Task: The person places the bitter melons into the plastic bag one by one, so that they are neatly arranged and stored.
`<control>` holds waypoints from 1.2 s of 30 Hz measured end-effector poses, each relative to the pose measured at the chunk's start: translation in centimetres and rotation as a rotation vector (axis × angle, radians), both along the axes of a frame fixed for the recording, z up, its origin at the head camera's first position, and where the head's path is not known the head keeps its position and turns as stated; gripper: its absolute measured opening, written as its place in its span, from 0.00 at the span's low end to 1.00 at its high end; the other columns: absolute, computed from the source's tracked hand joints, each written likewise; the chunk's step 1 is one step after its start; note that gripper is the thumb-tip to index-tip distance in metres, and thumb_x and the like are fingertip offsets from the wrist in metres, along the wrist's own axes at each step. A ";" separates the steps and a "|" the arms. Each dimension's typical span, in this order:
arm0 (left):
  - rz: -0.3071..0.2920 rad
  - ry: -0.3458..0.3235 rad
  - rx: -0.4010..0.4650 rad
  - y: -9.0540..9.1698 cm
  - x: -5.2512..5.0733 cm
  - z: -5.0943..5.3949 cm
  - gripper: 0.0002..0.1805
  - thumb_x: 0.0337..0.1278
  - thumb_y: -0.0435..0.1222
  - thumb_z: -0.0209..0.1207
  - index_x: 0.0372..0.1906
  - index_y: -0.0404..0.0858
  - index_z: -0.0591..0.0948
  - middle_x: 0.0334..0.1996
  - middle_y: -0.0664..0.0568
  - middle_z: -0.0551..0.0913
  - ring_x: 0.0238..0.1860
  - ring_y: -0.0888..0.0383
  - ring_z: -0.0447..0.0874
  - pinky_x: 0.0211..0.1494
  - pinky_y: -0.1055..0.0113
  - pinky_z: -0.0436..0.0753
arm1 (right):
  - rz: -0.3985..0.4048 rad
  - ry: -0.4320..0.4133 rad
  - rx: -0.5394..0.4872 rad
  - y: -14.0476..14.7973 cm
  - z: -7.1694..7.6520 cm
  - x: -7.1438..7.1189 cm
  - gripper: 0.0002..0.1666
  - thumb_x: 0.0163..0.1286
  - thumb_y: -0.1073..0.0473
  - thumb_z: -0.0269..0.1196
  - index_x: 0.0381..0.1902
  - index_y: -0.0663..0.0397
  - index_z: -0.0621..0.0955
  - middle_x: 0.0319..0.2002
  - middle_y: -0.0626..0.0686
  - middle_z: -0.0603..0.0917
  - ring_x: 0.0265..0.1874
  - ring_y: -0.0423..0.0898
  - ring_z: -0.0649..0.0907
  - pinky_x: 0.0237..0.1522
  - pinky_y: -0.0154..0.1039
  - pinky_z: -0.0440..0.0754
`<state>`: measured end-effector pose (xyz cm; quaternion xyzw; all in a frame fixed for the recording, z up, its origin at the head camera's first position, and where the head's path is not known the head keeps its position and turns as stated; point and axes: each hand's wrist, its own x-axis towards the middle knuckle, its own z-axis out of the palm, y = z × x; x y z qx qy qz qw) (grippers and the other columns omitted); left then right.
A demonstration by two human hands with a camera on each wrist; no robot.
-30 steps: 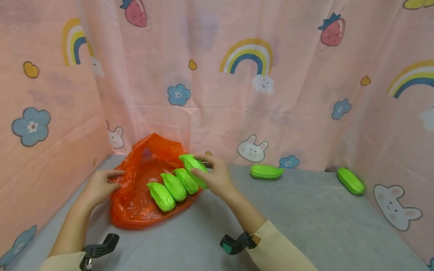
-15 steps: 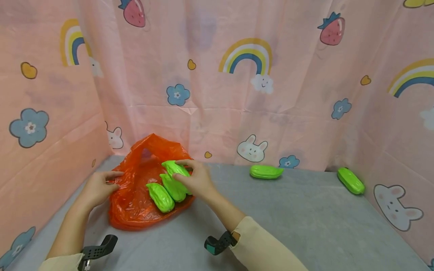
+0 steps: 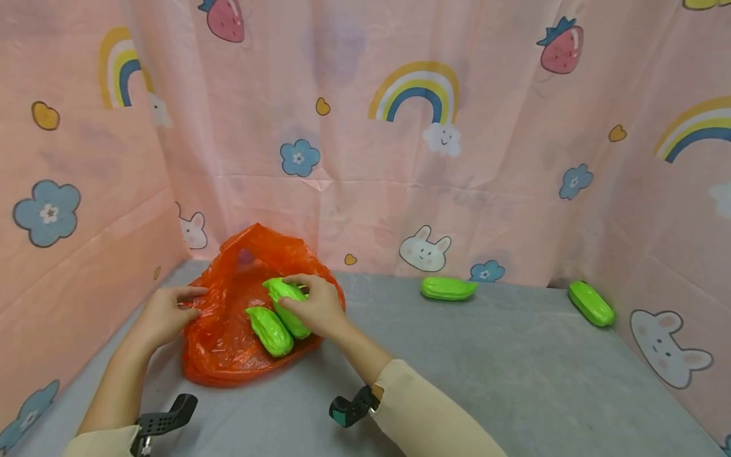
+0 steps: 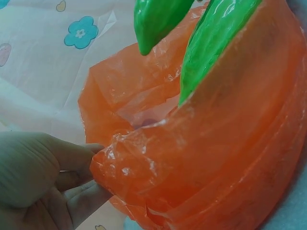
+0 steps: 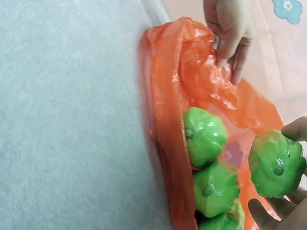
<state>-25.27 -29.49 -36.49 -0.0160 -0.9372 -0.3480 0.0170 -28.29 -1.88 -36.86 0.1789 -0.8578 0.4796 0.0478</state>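
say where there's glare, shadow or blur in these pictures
Head view: soft shadows on the grey tabletop; left wrist view: white glare spots on the crinkled orange bag, left hand rather dim; right wrist view: small shiny highlights on the green vegetables, no strong blur.

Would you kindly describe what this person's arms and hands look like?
The left hand and right hand are bare. By the cream left sleeve and right sleeve sit a black, perforated left bracket and a black right bracket with a teal patch.
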 end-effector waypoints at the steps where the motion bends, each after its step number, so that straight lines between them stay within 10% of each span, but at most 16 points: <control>1: 0.000 0.002 -0.001 0.0 0.0 0.0 0.23 0.66 0.28 0.55 0.64 0.24 0.76 0.62 0.23 0.73 0.48 0.41 0.78 0.45 0.58 0.88 | 0.003 0.001 0.004 -0.1 0.0 0.0 0.22 0.62 0.53 0.69 0.55 0.46 0.86 0.51 0.49 0.87 0.45 0.44 0.83 0.43 0.34 0.82; 36: 0.003 -0.009 0.001 -0.1 -0.2 -0.1 0.23 0.65 0.27 0.55 0.64 0.24 0.75 0.63 0.22 0.71 0.50 0.38 0.79 0.48 0.53 0.89 | 0.043 0.069 0.138 -1.6 -1.0 0.7 0.27 0.65 0.51 0.66 0.62 0.49 0.81 0.52 0.49 0.85 0.41 0.40 0.77 0.40 0.28 0.77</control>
